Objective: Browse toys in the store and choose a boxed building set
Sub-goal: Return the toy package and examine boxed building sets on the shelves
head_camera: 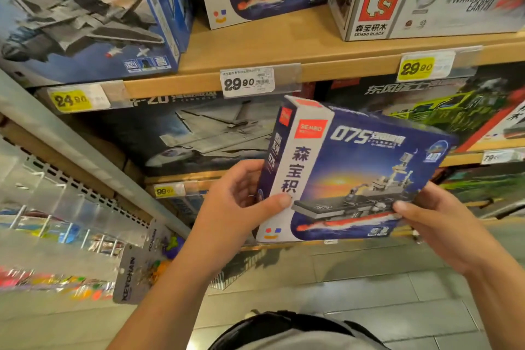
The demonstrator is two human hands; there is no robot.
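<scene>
Between L hand (238, 202) & R hand (434, 224): 075 ship box (349, 176), both grip lower edges.

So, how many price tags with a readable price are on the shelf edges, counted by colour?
Yellow tags: 3
White tags: 2
Total: 5
</scene>
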